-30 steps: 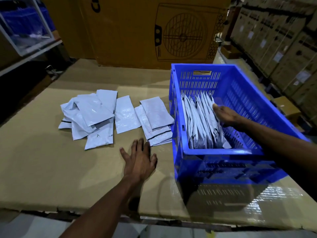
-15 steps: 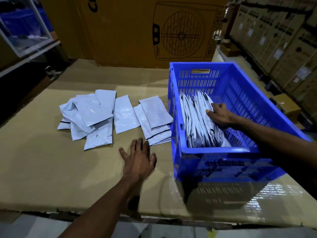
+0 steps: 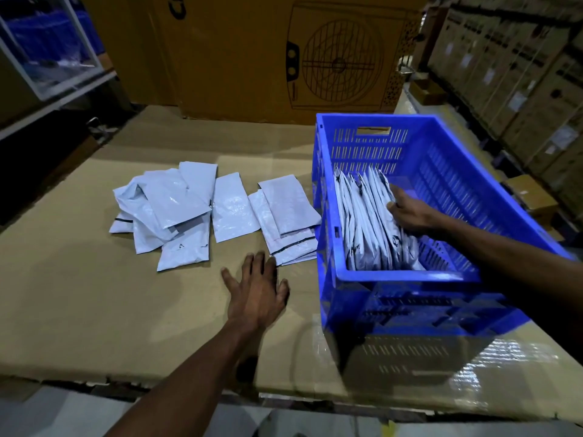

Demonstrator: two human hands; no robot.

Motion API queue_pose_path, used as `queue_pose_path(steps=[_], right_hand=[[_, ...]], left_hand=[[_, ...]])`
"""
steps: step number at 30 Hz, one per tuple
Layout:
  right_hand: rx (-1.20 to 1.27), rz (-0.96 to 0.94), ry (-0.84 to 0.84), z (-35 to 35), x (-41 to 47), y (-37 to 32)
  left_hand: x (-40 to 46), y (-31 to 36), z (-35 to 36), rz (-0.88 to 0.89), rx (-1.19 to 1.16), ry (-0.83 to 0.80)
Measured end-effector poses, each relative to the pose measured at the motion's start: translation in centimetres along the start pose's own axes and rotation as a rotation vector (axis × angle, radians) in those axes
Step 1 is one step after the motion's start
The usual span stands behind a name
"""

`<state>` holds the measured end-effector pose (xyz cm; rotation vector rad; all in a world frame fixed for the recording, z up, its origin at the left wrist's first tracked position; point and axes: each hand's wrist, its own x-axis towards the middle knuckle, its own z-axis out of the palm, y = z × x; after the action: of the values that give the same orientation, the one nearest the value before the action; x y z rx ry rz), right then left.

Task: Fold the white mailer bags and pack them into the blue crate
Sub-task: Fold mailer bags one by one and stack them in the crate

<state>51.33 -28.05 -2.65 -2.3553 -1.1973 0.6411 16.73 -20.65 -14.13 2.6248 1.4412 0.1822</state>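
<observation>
The blue crate (image 3: 407, 280) stands on the right of the cardboard-covered table. Several folded white mailer bags (image 3: 362, 228) stand on edge in a row along its left inner wall. My right hand (image 3: 408, 212) is inside the crate, fingers curled against the right side of that row and pressing it leftward. My left hand (image 3: 257, 290) lies flat on the cardboard with fingers spread, just below a small stack of folded bags (image 3: 288, 219). A single folded bag (image 3: 229, 206) lies left of that stack, and a loose pile of unfolded bags (image 3: 164, 209) lies further left.
A large brown carton (image 3: 252, 52) with a fan drawing stands behind the table. Stacked cartons (image 3: 517, 77) line the right wall. A shelf with a clear bin (image 3: 47, 48) is at the upper left. The table's front edge (image 3: 189, 383) runs close to me.
My right hand has moved left and forward inside the crate, pushing the row of bags more upright against the left wall. My left hand has stayed flat on the cardboard.
</observation>
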Motion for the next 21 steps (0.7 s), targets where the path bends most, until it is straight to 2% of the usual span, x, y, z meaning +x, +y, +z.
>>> queue_pose_path(steps=[5,8,17,21], right_hand=[[-0.225,-0.150,0.019,-0.09,0.40,0.15],[-0.193,-0.158,0.060,0.10,0.52,0.20],[0.008,0.019,-0.025,0.51,-0.28,0.00],[0.019,-0.006,-0.031,0.35,-0.29,-0.04]], left_hand=[[-0.03,0.01,-0.11,0.002,-0.006,-0.005],[-0.05,0.01,-0.18,0.004,-0.009,-0.006],[-0.02,-0.12,-0.02,0.012,0.019,0.005],[0.05,-0.09,0.03,0.011,0.023,0.017]])
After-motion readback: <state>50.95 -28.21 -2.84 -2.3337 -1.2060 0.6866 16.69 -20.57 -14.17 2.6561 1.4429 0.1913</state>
